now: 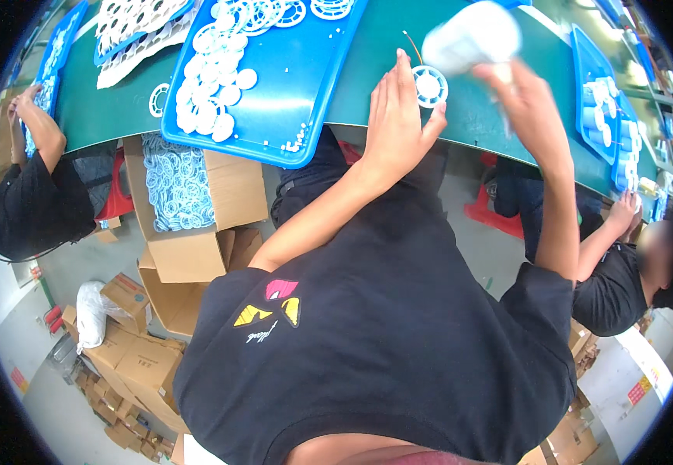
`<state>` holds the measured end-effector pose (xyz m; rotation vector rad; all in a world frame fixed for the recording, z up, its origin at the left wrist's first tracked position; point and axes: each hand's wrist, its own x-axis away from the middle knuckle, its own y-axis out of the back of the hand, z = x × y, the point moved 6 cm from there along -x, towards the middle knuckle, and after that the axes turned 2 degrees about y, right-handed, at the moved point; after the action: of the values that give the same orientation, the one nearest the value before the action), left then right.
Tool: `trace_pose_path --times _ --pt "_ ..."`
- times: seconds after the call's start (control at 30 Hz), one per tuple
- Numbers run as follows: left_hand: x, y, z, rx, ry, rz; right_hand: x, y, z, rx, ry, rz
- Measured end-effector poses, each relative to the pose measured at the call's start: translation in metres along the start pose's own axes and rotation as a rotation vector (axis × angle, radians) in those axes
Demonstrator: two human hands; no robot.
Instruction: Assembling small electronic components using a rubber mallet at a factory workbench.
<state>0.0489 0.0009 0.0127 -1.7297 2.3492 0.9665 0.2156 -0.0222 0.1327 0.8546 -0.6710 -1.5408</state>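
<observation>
Left hand (400,124) on white wheel (418,85), near table edge (468,136), open room leftward

Right of large blue tray (297,93): white object (472,35) in right hand (526,97) motion-blurred, kind unclear; hand's fingers smeared too. Tray's far side cut off by picture's edge. Inside tray's near corner: white bits (299,141) too small to identify. Below tray: carton (235,186) partly covered. Far left of tray: co-worker (34,205) cut by dark rim.
</observation>
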Motion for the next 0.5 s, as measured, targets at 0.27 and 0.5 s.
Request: trace_pose_path --times 0.27,0.5 --pt "-0.002 0.006 0.001 -0.159 -0.077 0.008 0.015 0.000 -0.014 -0.067 -0.241 0.048" --pt "-0.005 0.014 0.004 -0.197 -0.126 -0.039 0.071 -0.022 -0.035 -0.261 -0.440 -0.192"
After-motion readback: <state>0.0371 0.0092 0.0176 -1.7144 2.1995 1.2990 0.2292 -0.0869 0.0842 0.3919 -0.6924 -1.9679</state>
